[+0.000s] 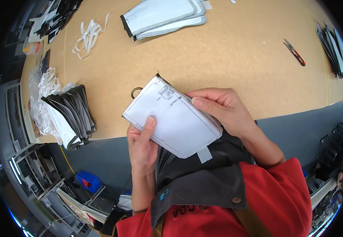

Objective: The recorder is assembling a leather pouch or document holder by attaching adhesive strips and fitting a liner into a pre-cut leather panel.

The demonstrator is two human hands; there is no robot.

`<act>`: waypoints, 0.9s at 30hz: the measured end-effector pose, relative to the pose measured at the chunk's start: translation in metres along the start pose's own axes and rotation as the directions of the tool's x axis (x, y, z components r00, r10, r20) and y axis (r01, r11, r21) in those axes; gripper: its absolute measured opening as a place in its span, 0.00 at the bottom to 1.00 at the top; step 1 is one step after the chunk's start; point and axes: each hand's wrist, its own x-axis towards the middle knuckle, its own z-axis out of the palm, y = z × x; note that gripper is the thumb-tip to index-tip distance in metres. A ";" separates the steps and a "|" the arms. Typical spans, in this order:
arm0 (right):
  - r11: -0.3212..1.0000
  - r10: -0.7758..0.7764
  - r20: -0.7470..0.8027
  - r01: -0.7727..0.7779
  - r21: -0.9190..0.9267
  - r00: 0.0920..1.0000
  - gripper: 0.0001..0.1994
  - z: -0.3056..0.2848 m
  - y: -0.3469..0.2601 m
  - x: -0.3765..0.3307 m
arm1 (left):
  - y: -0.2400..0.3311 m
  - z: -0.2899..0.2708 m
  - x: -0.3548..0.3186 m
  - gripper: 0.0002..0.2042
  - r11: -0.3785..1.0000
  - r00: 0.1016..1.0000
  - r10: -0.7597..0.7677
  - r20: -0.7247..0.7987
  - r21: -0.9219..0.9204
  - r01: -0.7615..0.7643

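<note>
Tan table (234,59): white panels (161,15) top ctr, tangled white tape (88,37) upper L, 1 pr snips (296,55) upper R, dark-edged stack (74,112) mid L.

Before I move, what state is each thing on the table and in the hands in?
White panel: held in both hands, slanted.
Left hand: gripping its lower-left edge, thumb on top.
Right hand: pinching its right edge.
White ribbon: loose, tangled.
Scissors: lying down.
Far stack: lying flat, fanned.
Left bundle: layers packed together.
</note>
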 end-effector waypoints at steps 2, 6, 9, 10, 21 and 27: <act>1.000 -0.018 -0.032 0.017 -0.017 0.999 0.13 0.001 0.001 0.000 | 0.000 0.000 0.000 0.17 1.000 1.000 0.002 0.002 0.000 -0.002; 0.999 -0.044 -0.089 0.042 -0.024 0.995 0.09 0.003 0.004 -0.002 | -0.003 -0.001 -0.001 0.16 1.000 1.000 0.005 -0.005 0.001 -0.005; 0.996 -0.073 -0.126 0.067 -0.051 0.989 0.06 0.004 0.008 -0.002 | -0.004 0.000 -0.001 0.16 1.000 1.000 0.005 -0.011 0.002 -0.005; 0.995 -0.086 -0.137 0.077 -0.069 0.987 0.05 0.004 0.010 -0.001 | -0.004 0.001 -0.001 0.16 1.000 1.000 0.006 -0.013 0.003 -0.006; 0.943 -0.211 -0.183 0.151 -0.296 0.960 0.09 0.006 0.019 -0.002 | -0.005 0.004 0.000 0.16 0.999 0.999 0.033 -0.042 0.039 -0.032; 0.981 -0.049 -0.080 0.033 -0.193 0.996 0.12 0.004 0.014 -0.003 | -0.007 0.004 0.000 0.16 0.998 0.999 0.037 -0.032 0.043 -0.036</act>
